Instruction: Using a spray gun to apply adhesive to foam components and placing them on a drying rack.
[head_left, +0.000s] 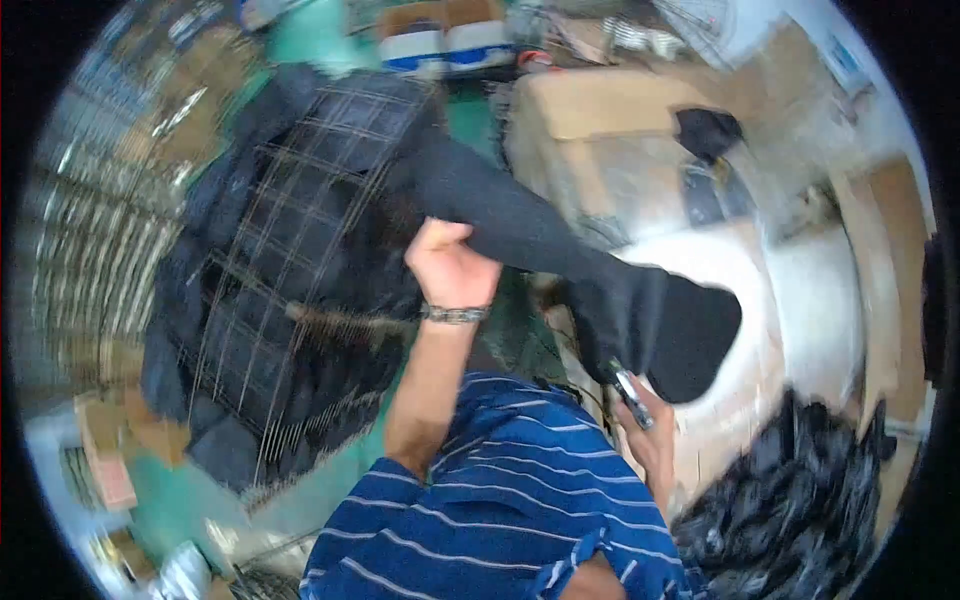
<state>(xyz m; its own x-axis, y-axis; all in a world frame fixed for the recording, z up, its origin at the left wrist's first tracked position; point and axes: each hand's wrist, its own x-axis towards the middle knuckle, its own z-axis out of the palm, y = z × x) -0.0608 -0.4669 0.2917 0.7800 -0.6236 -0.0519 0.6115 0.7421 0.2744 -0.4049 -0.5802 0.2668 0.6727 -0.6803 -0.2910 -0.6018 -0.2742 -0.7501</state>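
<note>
Head view showed your left hand (455,268) pinching the dark cloth (540,228), your right hand (653,428) gripping a slim tool (632,398) that could snag it if slack swung.

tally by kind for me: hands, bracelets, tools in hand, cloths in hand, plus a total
Hands: 2 (left hand, right hand)
Bracelets: 1
Tools: 1
Cloths: 1, dark
Total: 5
</note>
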